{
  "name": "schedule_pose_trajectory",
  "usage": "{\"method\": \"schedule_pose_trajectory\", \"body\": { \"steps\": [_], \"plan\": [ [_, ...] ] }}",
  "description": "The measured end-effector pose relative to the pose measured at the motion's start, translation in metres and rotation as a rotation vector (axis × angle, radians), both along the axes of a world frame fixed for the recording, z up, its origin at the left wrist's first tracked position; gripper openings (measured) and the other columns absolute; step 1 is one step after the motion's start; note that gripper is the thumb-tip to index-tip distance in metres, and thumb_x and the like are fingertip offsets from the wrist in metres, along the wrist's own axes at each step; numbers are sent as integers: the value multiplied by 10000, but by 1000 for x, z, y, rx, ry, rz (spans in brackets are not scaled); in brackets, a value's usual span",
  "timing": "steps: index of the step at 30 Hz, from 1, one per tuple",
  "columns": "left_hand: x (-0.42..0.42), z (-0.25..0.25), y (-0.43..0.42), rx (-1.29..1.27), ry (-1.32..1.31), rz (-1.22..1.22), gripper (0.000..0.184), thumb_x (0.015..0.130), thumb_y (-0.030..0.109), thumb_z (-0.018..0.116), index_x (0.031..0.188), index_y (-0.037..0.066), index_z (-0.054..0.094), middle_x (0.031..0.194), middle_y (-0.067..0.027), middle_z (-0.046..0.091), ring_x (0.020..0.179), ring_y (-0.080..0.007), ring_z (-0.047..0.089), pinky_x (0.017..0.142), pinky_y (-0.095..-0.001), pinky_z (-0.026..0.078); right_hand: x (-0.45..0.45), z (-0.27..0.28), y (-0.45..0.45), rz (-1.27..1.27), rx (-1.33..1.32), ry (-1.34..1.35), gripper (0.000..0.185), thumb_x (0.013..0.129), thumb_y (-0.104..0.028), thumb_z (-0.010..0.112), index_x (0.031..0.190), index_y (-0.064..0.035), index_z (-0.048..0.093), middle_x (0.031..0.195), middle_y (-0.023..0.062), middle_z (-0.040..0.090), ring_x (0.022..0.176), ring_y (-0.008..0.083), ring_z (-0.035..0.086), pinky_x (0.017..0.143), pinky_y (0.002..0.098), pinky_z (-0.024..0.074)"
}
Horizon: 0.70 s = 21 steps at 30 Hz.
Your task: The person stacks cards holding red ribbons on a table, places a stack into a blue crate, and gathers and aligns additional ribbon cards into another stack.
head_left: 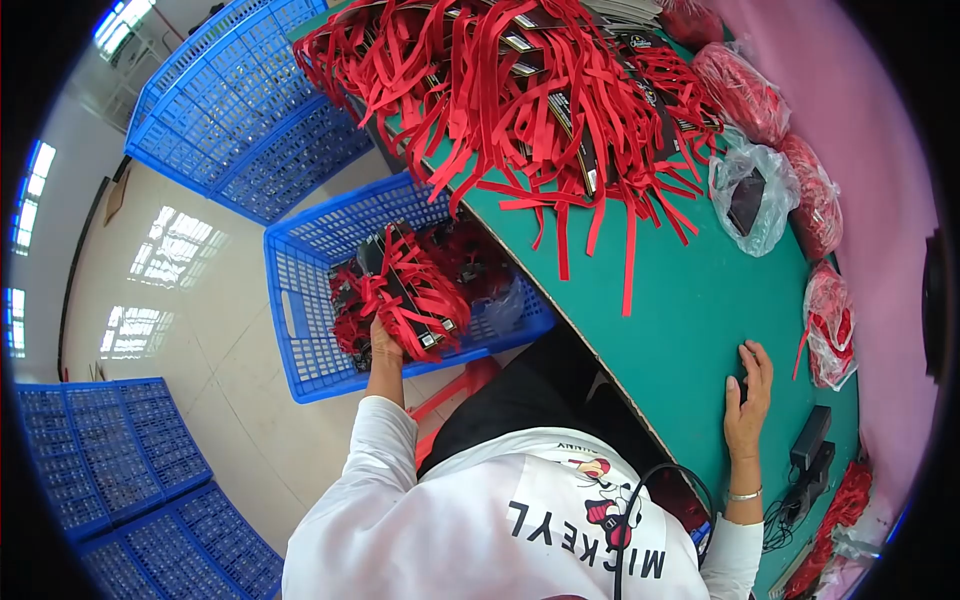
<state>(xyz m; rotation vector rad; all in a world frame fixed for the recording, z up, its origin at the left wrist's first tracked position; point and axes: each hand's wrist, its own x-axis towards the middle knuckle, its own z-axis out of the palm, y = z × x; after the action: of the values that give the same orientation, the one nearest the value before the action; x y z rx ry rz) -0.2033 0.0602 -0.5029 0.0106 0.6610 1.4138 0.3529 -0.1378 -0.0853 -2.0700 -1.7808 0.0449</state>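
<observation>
My left hand (386,345) reaches over a blue crate beside the table and grips a bundle of black cards with red ribbons (408,290). Most of its fingers are hidden beneath the bundle. More black and red pieces (465,255) lie in the crate under and behind it. My right hand (748,405) rests on the green table (700,310) with its fingers stretched out and holds nothing. Farther up the table spreads a large heap of red ribbons (530,110) with black printed cards among them.
The blue crate (292,365) stands on the floor, with stacked crates (240,110) behind and more crates (120,450) at lower left. Plastic bags of red ribbon (742,90) line the table's right side, near an open clear bag (770,165) and a black adapter (811,437).
</observation>
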Motion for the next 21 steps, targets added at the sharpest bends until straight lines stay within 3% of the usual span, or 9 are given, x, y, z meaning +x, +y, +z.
{"method": "schedule_pose_trajectory", "body": {
  "steps": [4,7,11,12,15,18,21],
  "plan": [
    [-7,-3,15,-78,73,-2,356,920,307,690,1182,69,651,1146,-116,713,1043,-299,682,944,-477,560,-3,1,0,-22,-14,19,417,946,-142,549,1332,17,555,1394,195,507,1297,368,488,1111,442,372],
    [-19,18,33,58,53,-98,340,935,307,675,1185,77,651,1138,-112,715,1023,-289,687,922,-459,569,-1,0,2,-19,-16,3,420,946,-149,547,1332,17,555,1397,197,504,1298,368,486,1105,443,376],
    [-52,-10,72,-96,139,-135,336,948,344,666,1180,102,649,1088,-84,724,950,-259,692,843,-413,573,-3,1,4,-18,-27,-31,423,948,-166,544,1329,18,553,1392,199,504,1295,368,486,1096,444,383],
    [-49,-6,80,-148,244,-96,331,942,345,673,1176,112,648,1051,-70,721,910,-259,692,743,-404,585,-3,1,5,-22,-24,-38,424,948,-168,543,1328,18,551,1389,198,505,1292,368,487,1094,444,385],
    [-75,27,70,-544,793,-226,367,937,287,680,1236,86,608,1044,-90,705,907,-263,688,644,-387,583,-2,0,4,-21,-28,-56,424,948,-172,541,1326,20,548,1382,199,507,1284,369,490,1088,445,388],
    [-129,-63,80,-763,718,202,443,928,209,676,1323,59,543,1126,-120,671,924,-274,682,596,-386,577,-3,0,6,-16,-19,-63,423,945,-165,542,1325,21,546,1379,200,508,1275,371,493,1086,446,389],
    [-79,41,76,-506,899,20,507,929,157,660,1389,42,481,1233,-139,626,980,-277,675,632,-387,585,-3,1,4,-22,-14,-61,419,942,-154,548,1322,21,547,1378,201,508,1272,372,494,1087,446,388]
  ]
}}
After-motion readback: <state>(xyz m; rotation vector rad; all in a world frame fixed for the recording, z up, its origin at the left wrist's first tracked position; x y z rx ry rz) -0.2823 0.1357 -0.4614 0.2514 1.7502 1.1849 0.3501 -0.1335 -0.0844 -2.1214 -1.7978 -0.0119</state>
